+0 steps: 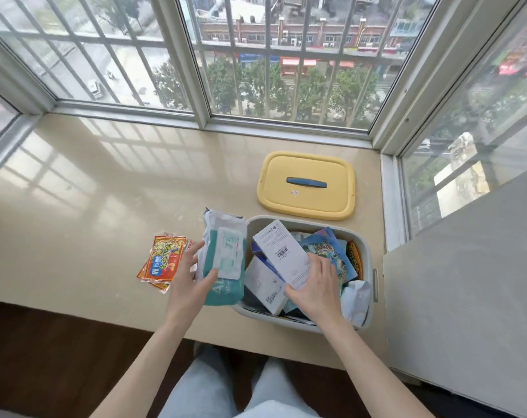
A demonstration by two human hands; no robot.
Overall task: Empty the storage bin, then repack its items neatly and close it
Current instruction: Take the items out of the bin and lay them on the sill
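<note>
Open grey storage bin (368,251) at the surface's (105,191) right edge, crammed with cartons (265,285) and colourful packets (331,251), right hand (313,285) clasping a white box (282,251) inside it, left hand (186,276) gripping a teal wipes pack (223,251) just left of the rim, red sachets (162,259) beside (yellow lid (286,197) lying behind).

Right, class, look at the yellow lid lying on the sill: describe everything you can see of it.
The yellow lid is a rounded rectangle that looks like matte plastic, with a raised edge. A dark blue handle crosses its middle, and a small sticker sits just in front of that. It lies flat, top side up, off the grey bin, on the beige sill just beyond it near the right window frame. Nothing rests on it.
</note>
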